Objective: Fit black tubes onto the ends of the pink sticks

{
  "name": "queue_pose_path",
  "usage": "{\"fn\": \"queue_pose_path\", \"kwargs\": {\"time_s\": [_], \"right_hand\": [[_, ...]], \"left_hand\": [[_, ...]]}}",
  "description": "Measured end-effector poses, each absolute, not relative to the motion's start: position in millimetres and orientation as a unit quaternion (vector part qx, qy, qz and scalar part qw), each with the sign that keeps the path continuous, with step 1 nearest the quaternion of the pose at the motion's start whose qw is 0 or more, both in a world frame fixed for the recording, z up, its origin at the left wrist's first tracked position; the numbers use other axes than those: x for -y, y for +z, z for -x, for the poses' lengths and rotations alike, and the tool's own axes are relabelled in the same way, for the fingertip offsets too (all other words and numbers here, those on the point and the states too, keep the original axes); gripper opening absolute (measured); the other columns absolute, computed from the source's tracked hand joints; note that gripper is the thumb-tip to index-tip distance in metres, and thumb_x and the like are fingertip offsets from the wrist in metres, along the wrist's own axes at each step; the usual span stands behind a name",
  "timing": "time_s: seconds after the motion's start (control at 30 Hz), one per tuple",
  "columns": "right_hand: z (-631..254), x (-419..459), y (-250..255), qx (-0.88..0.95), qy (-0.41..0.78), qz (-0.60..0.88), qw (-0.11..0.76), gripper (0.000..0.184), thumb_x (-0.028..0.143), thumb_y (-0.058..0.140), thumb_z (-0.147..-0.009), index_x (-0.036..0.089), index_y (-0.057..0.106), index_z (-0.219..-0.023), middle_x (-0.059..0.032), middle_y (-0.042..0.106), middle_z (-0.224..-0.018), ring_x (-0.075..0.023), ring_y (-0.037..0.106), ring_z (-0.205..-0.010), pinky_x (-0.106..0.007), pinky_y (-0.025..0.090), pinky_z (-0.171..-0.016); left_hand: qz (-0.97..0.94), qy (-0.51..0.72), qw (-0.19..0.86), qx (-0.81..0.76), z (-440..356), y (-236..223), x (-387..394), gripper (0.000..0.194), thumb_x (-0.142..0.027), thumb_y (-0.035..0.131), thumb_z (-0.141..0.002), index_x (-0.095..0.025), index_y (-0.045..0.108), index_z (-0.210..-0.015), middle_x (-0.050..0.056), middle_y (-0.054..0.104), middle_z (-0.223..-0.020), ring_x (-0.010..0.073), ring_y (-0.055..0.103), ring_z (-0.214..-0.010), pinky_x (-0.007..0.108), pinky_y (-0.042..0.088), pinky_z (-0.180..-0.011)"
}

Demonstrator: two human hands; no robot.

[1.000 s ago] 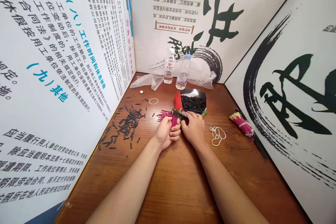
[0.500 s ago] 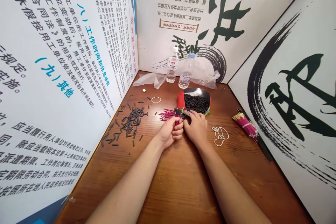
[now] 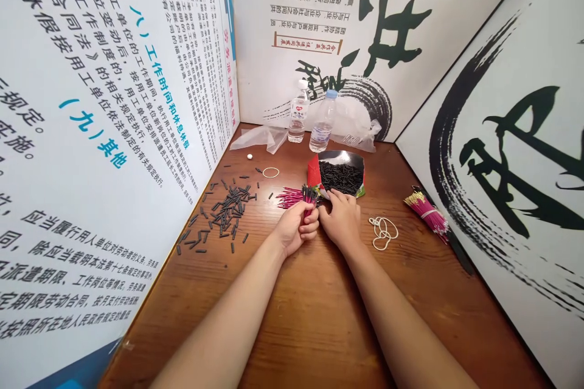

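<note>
My left hand (image 3: pixel 297 226) is closed in a fist around a few thin pink sticks with black tips (image 3: pixel 312 193), which poke up above the fingers. More pink sticks (image 3: pixel 289 197) lie on the table just behind that fist. Close beside it, my right hand (image 3: pixel 341 216) has its fingers bent and its back turned up, at the front edge of an open red and black box (image 3: pixel 314 171). Many small black tubes (image 3: pixel 340 177) fill the box. The right fingertips are partly hidden, so what they pinch does not show.
Loose black tubes (image 3: pixel 228 213) are scattered on the left. One rubber band (image 3: pixel 271 172) lies behind them, several more (image 3: pixel 383 234) at right. A banded pink bundle (image 3: pixel 427 216) rests by the right panel. Two bottles (image 3: pixel 297 118) and clear plastic bags (image 3: pixel 262 137) stand at the back.
The view has shifted very slightly. Both hands keep almost the same place and pose, with only a slight change at the black tips above the left fist.
</note>
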State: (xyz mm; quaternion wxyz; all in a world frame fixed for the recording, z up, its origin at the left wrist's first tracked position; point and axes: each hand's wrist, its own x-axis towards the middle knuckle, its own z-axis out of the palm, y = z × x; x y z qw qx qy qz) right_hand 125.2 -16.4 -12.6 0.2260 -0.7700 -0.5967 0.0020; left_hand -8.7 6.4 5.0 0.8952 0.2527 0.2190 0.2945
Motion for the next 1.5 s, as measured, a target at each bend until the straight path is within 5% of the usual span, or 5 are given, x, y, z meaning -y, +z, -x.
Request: {"fn": "queue_pose_path", "kwargs": {"time_s": [0.47,0.77,1.03,1.5], "right_hand": [[-127,15,-16,0.592,-0.002,0.770,0.238,0.042,0.026,0.049,-0.084,0.013,0.062,-0.122,-0.0095,0.060,-0.130,-0.0273,0.045,-0.116,-0.039,0.036,-0.093],[-126,17,-14,0.596,0.001,0.768,0.235,0.040,0.026,0.050,-0.085,0.018,0.064,-0.121,-0.0073,0.060,-0.130,-0.0278,0.045,-0.118,-0.040,0.036,-0.094],[-127,16,-15,0.594,-0.009,0.761,0.260,0.041,0.024,0.052,-0.083,0.014,0.064,-0.121,-0.0092,0.061,-0.128,-0.0293,0.046,-0.115,-0.042,0.038,-0.094],[-133,13,-25,0.596,-0.034,0.709,0.375,0.040,0.021,0.052,-0.080,0.010,0.064,-0.117,-0.0151,0.063,-0.113,-0.0289,0.050,-0.108,-0.046,0.040,-0.099]], "left_hand": [[-0.224,0.286,0.907,-0.215,10,6,-7,0.009,-0.022,0.047,-0.080,-0.017,0.042,-0.074,-0.009,0.024,-0.053,0.0036,0.013,-0.037,0.016,0.010,-0.034],[-0.306,0.324,0.861,-0.243,8,9,0,0.035,-0.028,0.065,-0.077,-0.021,0.031,-0.072,-0.011,0.022,-0.054,0.0018,0.012,-0.039,0.016,0.007,-0.037],[-0.264,0.274,0.900,-0.213,10,7,-6,0.013,-0.029,0.046,-0.082,-0.019,0.040,-0.075,-0.009,0.023,-0.054,0.0037,0.010,-0.039,0.016,0.009,-0.036],[-0.241,0.278,0.909,-0.196,10,7,-8,0.023,-0.035,0.036,-0.087,-0.018,0.042,-0.073,-0.008,0.024,-0.053,0.0045,0.013,-0.037,0.017,0.011,-0.035]]}}
